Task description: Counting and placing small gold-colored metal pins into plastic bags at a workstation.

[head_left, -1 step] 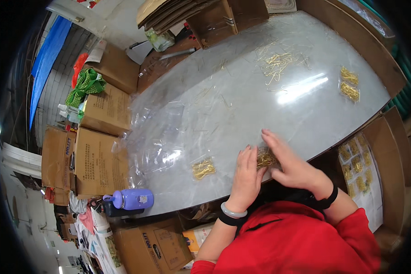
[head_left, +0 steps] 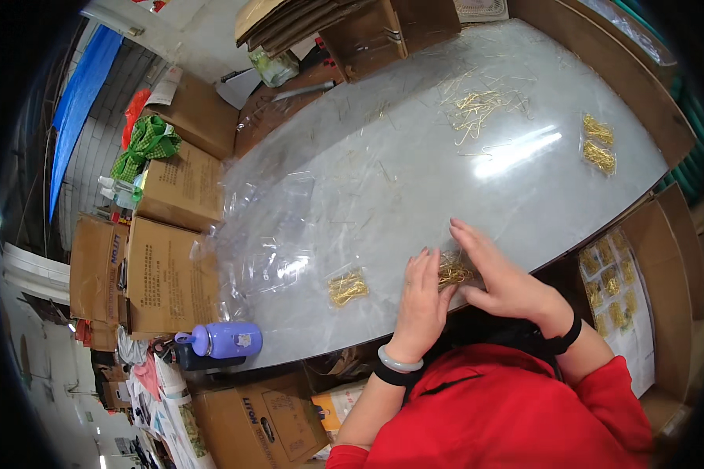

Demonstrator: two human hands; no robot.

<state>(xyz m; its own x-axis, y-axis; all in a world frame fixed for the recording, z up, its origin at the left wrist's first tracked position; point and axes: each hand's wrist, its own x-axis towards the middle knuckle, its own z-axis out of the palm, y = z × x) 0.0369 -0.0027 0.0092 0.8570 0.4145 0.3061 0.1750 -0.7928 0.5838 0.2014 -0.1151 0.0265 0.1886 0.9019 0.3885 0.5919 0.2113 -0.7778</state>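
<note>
A small bundle of gold wire hooks sits at the near edge of the table, between my two hands. My left hand rests along its left side, fingers together and thumb close to its lower edge, closed around that side. On the other side, my right hand is flat, with straight fingers pointing away and the thumb apart; it borders the bundle without wrapping round it. To the left lies a clear bag of gold hooks. A loose pile of gold hooks is spread farther back.
Two filled bags lie at the right. Clear empty bags cover the table's left part, near a purple bottle. Cardboard boxes line the left side. An open box with packed bags stands below the right edge.
My right hand has shifted slightly, and a little more of the bundle shows between my hands. My left hand stays in place.
</note>
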